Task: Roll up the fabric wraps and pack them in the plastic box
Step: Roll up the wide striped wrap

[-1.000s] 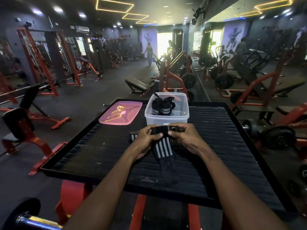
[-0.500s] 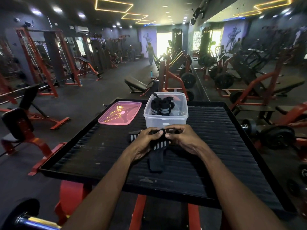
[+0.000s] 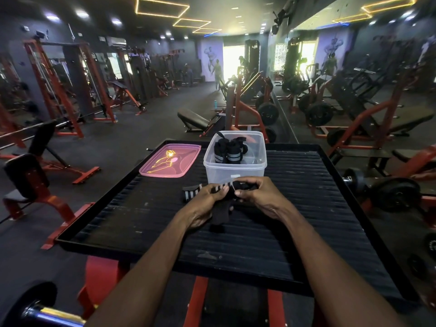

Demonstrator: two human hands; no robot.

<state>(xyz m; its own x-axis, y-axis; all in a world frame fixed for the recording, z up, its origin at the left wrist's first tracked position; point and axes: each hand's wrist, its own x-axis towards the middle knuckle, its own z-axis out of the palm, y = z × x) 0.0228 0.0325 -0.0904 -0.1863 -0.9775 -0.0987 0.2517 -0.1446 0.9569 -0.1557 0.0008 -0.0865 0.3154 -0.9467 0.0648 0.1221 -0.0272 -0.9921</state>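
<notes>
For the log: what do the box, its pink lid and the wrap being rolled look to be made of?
Box: clear, slightly frosted plastic; the rolled wraps inside show through its walls. Lid: translucent pink plastic, glossy, mirroring the ceiling lights. Wrap in hand: soft woven fabric, probably elastic, matte black with pale stripes; its loose tail hangs limp below the left hand and right hand.

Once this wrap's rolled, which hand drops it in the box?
Probably right. The right hand sits directly below the plastic box; the left hand lies further left, pinning the wrap tail.
</notes>
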